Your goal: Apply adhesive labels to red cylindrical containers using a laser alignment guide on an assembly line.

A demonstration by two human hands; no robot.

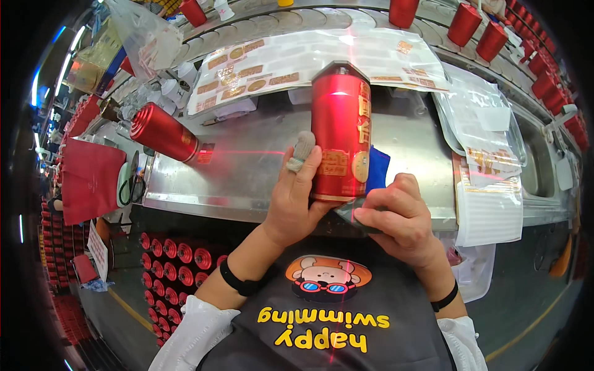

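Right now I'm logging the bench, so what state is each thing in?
Red canister: upright on the metal table, gold labels on its side.
Left hand: grip closed on the canister, cloth cot on one finger.
Right hand: pinching a dark piece at the canister's base.
Second red canister: lying on its side.
Label sheet: flat, partly peeled.

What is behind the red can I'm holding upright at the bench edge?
Behind the red can a blue object pokes out on its right, resting on the metal bench. Farther back lies a sheet of gold labels. The can hides the rest of the blue object.
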